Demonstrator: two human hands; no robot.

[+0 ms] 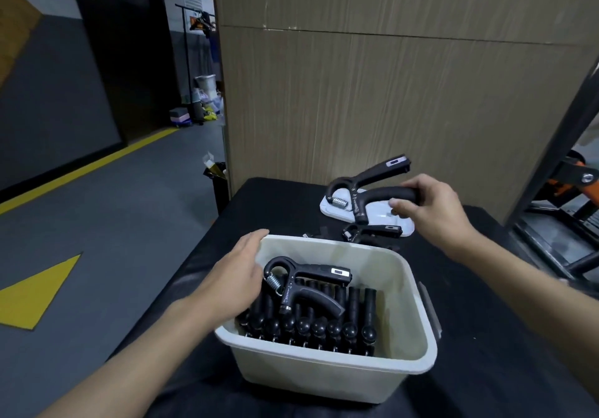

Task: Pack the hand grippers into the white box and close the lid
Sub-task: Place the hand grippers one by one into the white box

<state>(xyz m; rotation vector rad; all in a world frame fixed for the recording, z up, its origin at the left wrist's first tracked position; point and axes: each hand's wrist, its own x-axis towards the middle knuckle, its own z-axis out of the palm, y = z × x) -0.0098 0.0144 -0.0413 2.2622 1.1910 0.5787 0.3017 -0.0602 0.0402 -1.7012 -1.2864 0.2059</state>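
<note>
The white box (pixel 327 372) stands on the black table, holding a row of several black hand grippers on end. One more black hand gripper (pixel 308 283) lies flat on top of that row. My left hand (pixel 238 275) rests with straight fingers over the box's left rim, touching that top gripper. My right hand (pixel 431 208) holds another black hand gripper (pixel 366 187) by one handle in the air, above the white lid (pixel 389 220) behind the box. A further hand gripper (pixel 372 233) lies on the table at the lid's near edge.
A tall cardboard wall (pixel 389 93) stands right behind the table. A black metal frame (pixel 564 145) with orange parts rises at the right. The table's left edge (pixel 194 255) drops to a grey floor with yellow markings. A small black bin (pixel 218 184) sits by the far corner.
</note>
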